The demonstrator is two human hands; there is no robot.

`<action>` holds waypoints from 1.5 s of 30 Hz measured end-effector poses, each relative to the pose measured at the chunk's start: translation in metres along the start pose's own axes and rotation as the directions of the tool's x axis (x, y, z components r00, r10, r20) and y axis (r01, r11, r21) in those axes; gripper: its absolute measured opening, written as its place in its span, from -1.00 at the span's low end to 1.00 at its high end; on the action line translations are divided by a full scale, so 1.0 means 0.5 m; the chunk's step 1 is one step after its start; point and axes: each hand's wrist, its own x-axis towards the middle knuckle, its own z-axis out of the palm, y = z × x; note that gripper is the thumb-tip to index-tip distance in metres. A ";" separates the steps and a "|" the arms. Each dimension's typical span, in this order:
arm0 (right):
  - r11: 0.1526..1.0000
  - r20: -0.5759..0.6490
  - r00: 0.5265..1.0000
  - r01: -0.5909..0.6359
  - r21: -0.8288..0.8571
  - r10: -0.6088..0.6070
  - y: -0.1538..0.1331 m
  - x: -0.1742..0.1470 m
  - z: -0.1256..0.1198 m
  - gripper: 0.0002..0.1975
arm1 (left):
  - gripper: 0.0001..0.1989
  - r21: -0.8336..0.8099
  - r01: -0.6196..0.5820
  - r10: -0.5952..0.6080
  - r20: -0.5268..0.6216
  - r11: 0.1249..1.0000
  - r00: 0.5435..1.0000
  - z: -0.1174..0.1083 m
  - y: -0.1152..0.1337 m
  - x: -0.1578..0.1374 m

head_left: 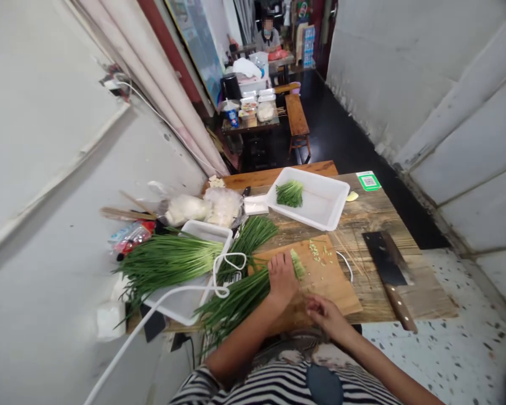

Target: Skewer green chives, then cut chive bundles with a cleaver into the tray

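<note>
My left hand (282,275) is closed over a bunch of garlic chives (244,295) on the wooden cutting board (335,287). Their pale cut ends poke out past my fingers, while the long green leaves trail left off the board. Close to the board's front edge is my right hand (325,314), its fingers curled in; whether something small is between them I cannot make out. Chopped pale bits (319,252) lie scattered at the back of the board. To the right a cleaver (385,261) rests flat on the table, wooden handle toward me.
A white plastic tray (316,216) behind the board holds cut chives (289,193). At left, more chives (172,256) lie across another white tray (177,309), with a white cable (164,295) looping over it. Bagged pale food (188,209) sits behind. A person (270,36) is far back.
</note>
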 end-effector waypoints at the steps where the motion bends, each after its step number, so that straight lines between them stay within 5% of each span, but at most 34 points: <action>1: 0.998 -0.105 0.994 0.004 -0.056 -0.009 0.018 0.009 -0.009 -0.53 | -0.38 -0.009 -0.010 0.011 0.041 1.000 0.999 0.020 0.011 0.020; 3: 0.974 -0.241 0.968 0.015 -0.224 -0.070 0.042 0.020 -0.031 -0.61 | -0.26 -0.033 -0.060 0.064 0.116 0.998 0.991 0.060 0.030 0.052; 7: 0.773 -0.233 0.942 0.042 -0.633 -0.242 0.060 -0.003 -0.103 -0.64 | -0.03 -0.115 -0.251 0.272 0.254 0.961 0.928 0.121 0.040 0.074; 9: 0.641 -0.353 0.902 -0.120 -0.758 -0.249 0.065 -0.032 -0.157 -0.65 | 0.08 -0.138 -0.348 0.373 0.277 0.927 0.885 0.139 0.026 0.066; 12: 0.456 -0.693 0.711 -0.579 -0.676 -0.123 0.071 -0.065 -0.240 -0.57 | 0.03 -0.111 -0.463 0.476 0.217 0.879 0.852 0.156 -0.004 0.043; 14: 0.388 -0.796 0.605 -0.732 -0.559 -0.007 0.072 -0.069 -0.284 -0.47 | -0.15 -0.078 -0.509 0.514 0.178 0.857 0.839 0.163 -0.017 0.029; 18: 0.399 -0.808 0.564 -0.790 -0.466 0.171 0.062 -0.049 -0.333 -0.33 | -0.34 -0.028 -0.545 0.541 0.165 0.838 0.825 0.177 -0.018 0.020; 23: 0.416 -0.852 0.523 -0.779 -0.470 0.017 0.035 -0.077 -0.334 -0.37 | -0.32 0.016 -0.532 0.526 0.126 0.847 0.841 0.195 -0.008 0.017; 27: 0.396 -0.756 0.654 -0.686 -0.611 -0.032 -0.004 -0.140 -0.259 -0.61 | -0.33 0.022 -0.484 0.478 0.121 0.875 0.870 0.208 0.000 0.009; 30: 0.416 -0.611 0.790 -0.574 -0.705 0.054 -0.050 -0.151 -0.169 -0.67 | -0.34 0.013 -0.466 0.460 0.131 0.885 0.878 0.214 0.004 0.006; 33: 0.440 -0.472 0.867 -0.490 -0.753 0.159 -0.095 -0.118 -0.096 -0.72 | -0.35 0.008 -0.457 0.452 0.135 0.889 0.882 0.219 0.005 0.005; 37: 0.441 -0.418 0.884 -0.467 -0.766 0.211 -0.124 -0.069 -0.057 -0.74 | -0.36 0.011 -0.454 0.448 0.147 0.891 0.882 0.219 0.004 0.005; 45: 0.428 -0.403 0.885 -0.465 -0.775 0.232 -0.109 -0.049 -0.056 -0.75 | -0.35 -0.024 -0.447 0.446 0.148 0.894 0.883 0.208 0.008 0.007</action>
